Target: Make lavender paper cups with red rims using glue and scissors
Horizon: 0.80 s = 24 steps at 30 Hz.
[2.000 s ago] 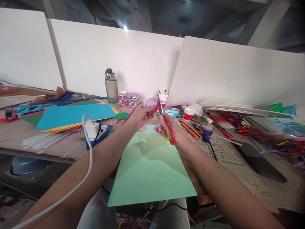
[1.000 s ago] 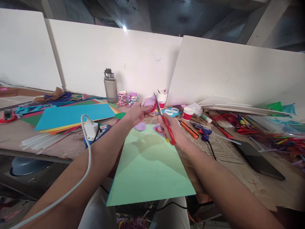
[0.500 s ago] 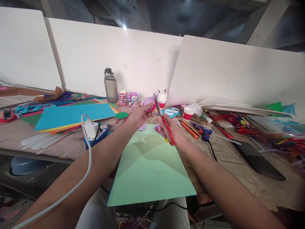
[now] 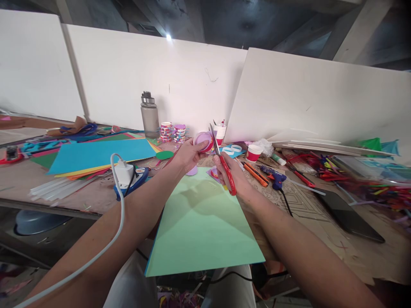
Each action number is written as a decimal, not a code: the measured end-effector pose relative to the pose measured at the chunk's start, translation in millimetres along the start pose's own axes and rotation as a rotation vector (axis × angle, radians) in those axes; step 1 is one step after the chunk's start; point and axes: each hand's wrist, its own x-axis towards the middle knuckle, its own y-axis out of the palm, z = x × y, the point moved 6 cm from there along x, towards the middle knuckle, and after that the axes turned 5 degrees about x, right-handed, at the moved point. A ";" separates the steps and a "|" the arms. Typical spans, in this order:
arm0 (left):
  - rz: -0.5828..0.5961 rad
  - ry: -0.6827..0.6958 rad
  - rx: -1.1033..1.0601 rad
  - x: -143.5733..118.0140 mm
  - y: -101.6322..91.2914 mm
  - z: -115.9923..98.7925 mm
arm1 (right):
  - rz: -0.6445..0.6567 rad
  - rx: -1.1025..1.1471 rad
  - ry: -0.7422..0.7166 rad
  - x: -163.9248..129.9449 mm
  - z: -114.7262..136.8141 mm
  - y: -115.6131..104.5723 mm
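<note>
My left hand (image 4: pixel 190 155) grips a small red-and-white paper cup (image 4: pixel 203 140), tilted so its lilac-covered end faces me. In my right hand (image 4: pixel 230 172) are red-handled scissors (image 4: pixel 227 173), blades pointing up beside the cup's right edge. Some lilac paper sticks out behind the blades; whether they touch it I cannot tell. Below both hands lies a light green sheet (image 4: pixel 205 226). A scrap of purple paper (image 4: pixel 214 173) rests by my right fingers, and a lilac paper piece (image 4: pixel 192 171) sits under my left hand.
A grey bottle (image 4: pixel 149 115) and decorated cup stacks (image 4: pixel 166 131) stand behind. Rightward are a red-and-white cup (image 4: pixel 254 152), an orange cutter (image 4: pixel 255 173), a blue glue gun (image 4: pixel 273 176) and a black tablet (image 4: pixel 348 216). Blue paper (image 4: pixel 102 155) and a power strip (image 4: pixel 138 177) lie left.
The cup in my left hand has shifted slightly right and turned, showing more of its lilac end. The scissors have moved a little to the right and their blades look closer together.
</note>
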 end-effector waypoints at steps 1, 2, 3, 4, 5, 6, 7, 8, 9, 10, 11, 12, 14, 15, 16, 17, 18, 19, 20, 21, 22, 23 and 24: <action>0.003 0.001 0.003 0.4 -0.3 -0.3 | 0.000 0.007 0.004 -0.6 0.9 0.4; 0.008 -0.001 0.007 0.9 -0.7 -0.5 | 0.001 0.008 0.008 -1.3 1.9 0.7; 0.011 -0.003 0.012 1.4 -1.2 -0.8 | -0.001 0.005 0.010 -2.0 3.0 0.9; 0.013 -0.007 0.017 1.8 -1.8 -1.1 | -0.007 0.000 0.010 -2.6 4.1 0.7; 0.017 -0.013 0.023 2.3 -2.4 -1.4 | -0.012 -0.006 0.009 -3.1 4.8 0.6; 0.019 -0.017 0.029 2.6 -3.0 -1.6 | -0.014 -0.012 0.008 -3.3 5.3 0.5; 0.021 -0.021 0.035 2.8 -3.6 -1.9 | -0.015 -0.013 0.008 -3.4 5.4 0.5; 0.023 -0.024 0.041 2.9 -4.1 -2.3 | -0.013 -0.011 0.010 -3.4 5.2 0.8; 0.026 -0.025 0.047 2.9 -4.5 -2.7 | -0.011 -0.007 0.016 -3.2 4.8 1.1; 0.029 -0.027 0.052 2.8 -4.7 -3.1 | -0.010 -0.004 0.024 -3.1 4.4 1.4; 0.032 -0.028 0.056 2.8 -4.9 -3.6 | -0.011 -0.004 0.033 -3.0 4.0 1.5; 0.034 -0.031 0.056 2.8 -5.1 -4.0 | -0.015 -0.004 0.042 -3.1 4.0 1.6; 0.035 -0.041 0.051 3.2 -5.8 -4.5 | -0.022 -0.006 0.055 -3.5 4.9 1.8; 0.033 -0.047 0.046 3.5 -6.1 -4.5 | -0.023 -0.008 0.056 -3.8 5.9 2.0; 0.027 -0.053 0.038 3.9 -6.5 -4.2 | -0.023 -0.012 0.054 -4.1 7.0 2.2; 0.016 -0.061 0.027 4.2 -7.0 -3.4 | -0.022 -0.018 0.050 -4.5 8.0 2.3; 0.002 -0.074 0.012 4.5 -7.3 -2.0 | -0.023 -0.030 0.046 -4.8 8.9 2.3; -0.019 -0.087 -0.010 4.5 -7.6 -0.3 | -0.024 -0.046 0.043 -5.1 9.5 2.2; -0.047 -0.102 -0.036 4.3 -8.0 1.8 | -0.024 -0.065 0.038 -5.3 9.9 2.0; -0.077 -0.114 -0.062 3.9 -8.2 3.9 | -0.026 -0.084 0.031 -5.4 10.2 1.6; -0.103 -0.122 -0.084 3.3 -8.0 5.6 | -0.026 -0.102 0.021 -5.5 10.7 1.4; -0.125 -0.122 -0.099 2.6 -7.7 6.5 | -0.026 -0.119 0.010 -5.6 11.2 1.0; -0.141 -0.112 -0.108 2.0 -7.2 6.3 | -0.027 -0.133 -0.002 -5.7 11.7 0.6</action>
